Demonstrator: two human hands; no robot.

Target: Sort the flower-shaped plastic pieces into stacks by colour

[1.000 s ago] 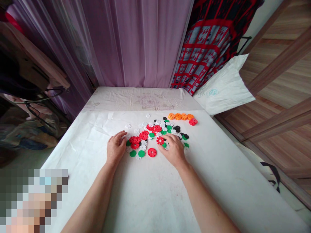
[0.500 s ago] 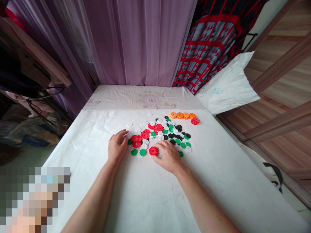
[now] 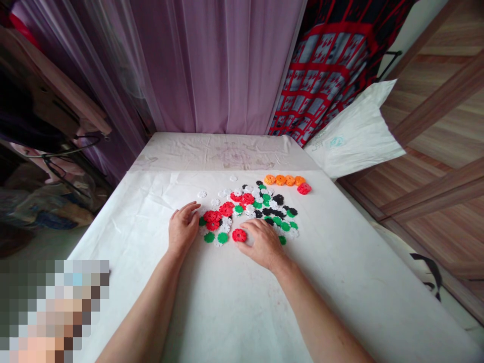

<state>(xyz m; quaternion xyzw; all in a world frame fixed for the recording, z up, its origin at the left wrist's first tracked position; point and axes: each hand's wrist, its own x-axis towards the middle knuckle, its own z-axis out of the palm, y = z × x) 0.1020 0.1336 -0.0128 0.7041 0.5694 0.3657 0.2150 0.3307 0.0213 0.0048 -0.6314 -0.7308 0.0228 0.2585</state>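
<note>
Notched plastic snowflake discs in red, white, green and black lie in a loose pile on the white table. My right hand (image 3: 262,244) is at the pile's near side, thumb and fingertips at the edges of a small stack of red snowflake discs (image 3: 239,235). Left of the pile rests my left hand (image 3: 183,229), its fingers loosely bent and apart, with nothing visible in it. Close to its fingertips are red discs (image 3: 212,218) and a green disc (image 3: 209,237). Black discs (image 3: 278,199) and more green discs (image 3: 285,226) lie beyond my right hand.
Several orange disc stacks (image 3: 280,180) stand in a row at the back right, with a red stack (image 3: 304,188) just in front. Single white discs (image 3: 202,194) lie behind the pile. A white bag (image 3: 359,136) sticks up beside the table's right edge; a purple curtain (image 3: 215,65) hangs behind.
</note>
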